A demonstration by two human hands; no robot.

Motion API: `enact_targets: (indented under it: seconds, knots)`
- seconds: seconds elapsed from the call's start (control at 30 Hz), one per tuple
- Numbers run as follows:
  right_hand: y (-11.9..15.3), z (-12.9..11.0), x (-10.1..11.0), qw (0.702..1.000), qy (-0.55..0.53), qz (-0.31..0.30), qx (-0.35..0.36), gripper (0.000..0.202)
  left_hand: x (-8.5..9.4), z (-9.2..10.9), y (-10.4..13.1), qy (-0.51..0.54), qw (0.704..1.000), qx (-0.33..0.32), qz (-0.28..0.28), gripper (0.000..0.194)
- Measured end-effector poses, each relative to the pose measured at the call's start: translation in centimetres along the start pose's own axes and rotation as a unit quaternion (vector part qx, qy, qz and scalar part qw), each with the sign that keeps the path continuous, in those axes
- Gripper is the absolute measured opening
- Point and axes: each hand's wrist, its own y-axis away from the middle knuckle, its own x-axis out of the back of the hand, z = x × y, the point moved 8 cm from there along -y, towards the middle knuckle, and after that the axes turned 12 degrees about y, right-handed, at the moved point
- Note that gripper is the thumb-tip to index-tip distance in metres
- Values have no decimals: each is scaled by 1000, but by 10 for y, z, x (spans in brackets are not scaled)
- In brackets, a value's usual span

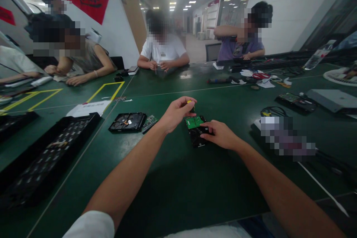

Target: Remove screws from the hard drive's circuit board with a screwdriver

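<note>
A black hard drive with a green circuit board lies on the dark green table. Above its far end, my left hand is closed on a small tool with a yellow top, probably a screwdriver; its lower part is mostly hidden by the fingers. My right hand grips the right side of the drive, fingertips on its upper face. To the left lies another black drive, beside a loose circuit board.
Long black tray at left; white paper behind it. At right lie a black cable, another drive, a grey box and a bottle. Several people sit across the table, a person in white in the middle.
</note>
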Motion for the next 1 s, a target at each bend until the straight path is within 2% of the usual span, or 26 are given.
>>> enact_targets:
  seconds: [0.33, 0.67, 1.0]
  knots:
    - [0, 1, -1, 1000, 2, 4, -3, 46, -3, 3, 3, 44, 999, -1, 0, 28]
    - [0, 1, -1, 1000, -7, 4, -3, 44, -4, 5, 1, 60, 998, -8, 3, 12]
    - [0, 0, 1, 1000, 0, -1, -4, 45, 1, 1, -1, 18, 999, -33, -9, 27]
